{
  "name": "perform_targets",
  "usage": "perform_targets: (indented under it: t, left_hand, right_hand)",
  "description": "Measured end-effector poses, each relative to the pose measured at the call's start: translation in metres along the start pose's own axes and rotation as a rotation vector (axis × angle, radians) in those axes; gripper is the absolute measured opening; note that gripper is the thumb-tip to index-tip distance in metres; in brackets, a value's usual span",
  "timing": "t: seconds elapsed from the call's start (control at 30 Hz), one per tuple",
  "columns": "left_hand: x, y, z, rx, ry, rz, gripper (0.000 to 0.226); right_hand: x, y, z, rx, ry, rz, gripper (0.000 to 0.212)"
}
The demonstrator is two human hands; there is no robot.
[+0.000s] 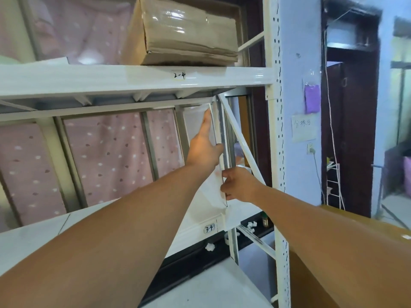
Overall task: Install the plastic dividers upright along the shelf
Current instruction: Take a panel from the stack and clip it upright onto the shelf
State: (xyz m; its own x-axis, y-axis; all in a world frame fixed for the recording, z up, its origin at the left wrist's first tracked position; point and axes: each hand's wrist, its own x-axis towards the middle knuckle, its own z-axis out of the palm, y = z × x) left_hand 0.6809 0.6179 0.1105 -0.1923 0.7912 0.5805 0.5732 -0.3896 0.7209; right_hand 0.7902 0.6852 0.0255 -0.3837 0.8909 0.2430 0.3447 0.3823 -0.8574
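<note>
Translucent flat plastic divider (200,127), upright

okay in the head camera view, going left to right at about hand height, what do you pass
Pink dotted curtain → left hand flat against the plastic divider → right hand pinching the divider's lower front edge → perforated shelf upright → paper note → dark doorway.

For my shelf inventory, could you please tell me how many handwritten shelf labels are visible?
2: the "2-4" label on the upper shelf's front edge, the "3-4" label on the lower shelf's edge. Arms may hide others.
</note>
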Motion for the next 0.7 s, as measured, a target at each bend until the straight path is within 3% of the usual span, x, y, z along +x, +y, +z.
perform_targets:
  t: [0.4,0.7]
  left_hand:
    - [0.025,-0.017,0.022,-0.009,0.028,-0.045,0.101]
    - [0.036,-0.018,0.029,0.136,-0.005,-0.031,0.106]
  right_hand:
    - [0.030,0.023,-0.011,-0.031,-0.030,-0.031,0.030]
    - [0.033,0.028,-0.009,-0.087,0.026,-0.025,0.010]
